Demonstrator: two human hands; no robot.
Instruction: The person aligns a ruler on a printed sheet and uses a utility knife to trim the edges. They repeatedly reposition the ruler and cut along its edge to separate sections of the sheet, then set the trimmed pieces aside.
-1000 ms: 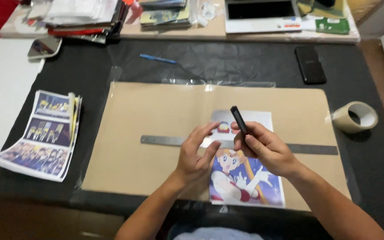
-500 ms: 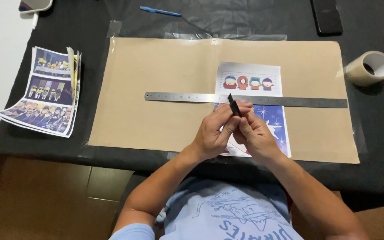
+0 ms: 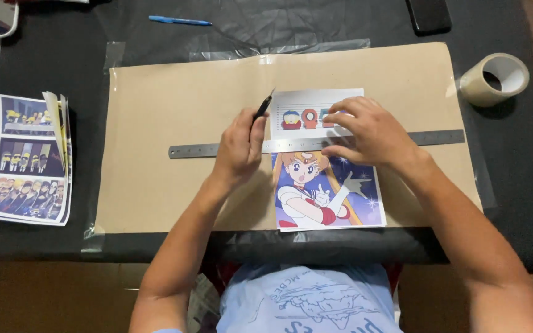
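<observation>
**Two hands, one knife, one ruler over a printed sheet**

The left hand (image 3: 239,148) is closed around one black craft knife (image 3: 263,106), its tip pointing up and away at the top left corner of the printed sheet (image 3: 328,185). The right hand (image 3: 371,132) lies flat with fingers spread, holding nothing, pressing down on one steel ruler (image 3: 195,150) where it crosses the sheet.

That single sheet lies right of the middle of one brown cardboard mat (image 3: 174,105). It carries two pictures: above the ruler, a pale strip with small round-headed cartoon figures, of which two show fully and more are covered by the right hand; below it, a larger panel of one blonde cartoon girl in a sailor outfit on a dark blue starry ground. The ruler runs left to right across the mat, lying on the line between the two pictures.

The mat rests on a black surface (image 3: 44,68), with clear plastic film along its far edge. To the left lies one stack of printed sheets (image 3: 23,160), the top one showing three cartoon group pictures set one above another. At the far right stands one roll of beige tape (image 3: 495,79), near the mat's corner. One blue pen (image 3: 180,21) lies at the far edge, and one dark phone (image 3: 428,15) at the top right.
</observation>
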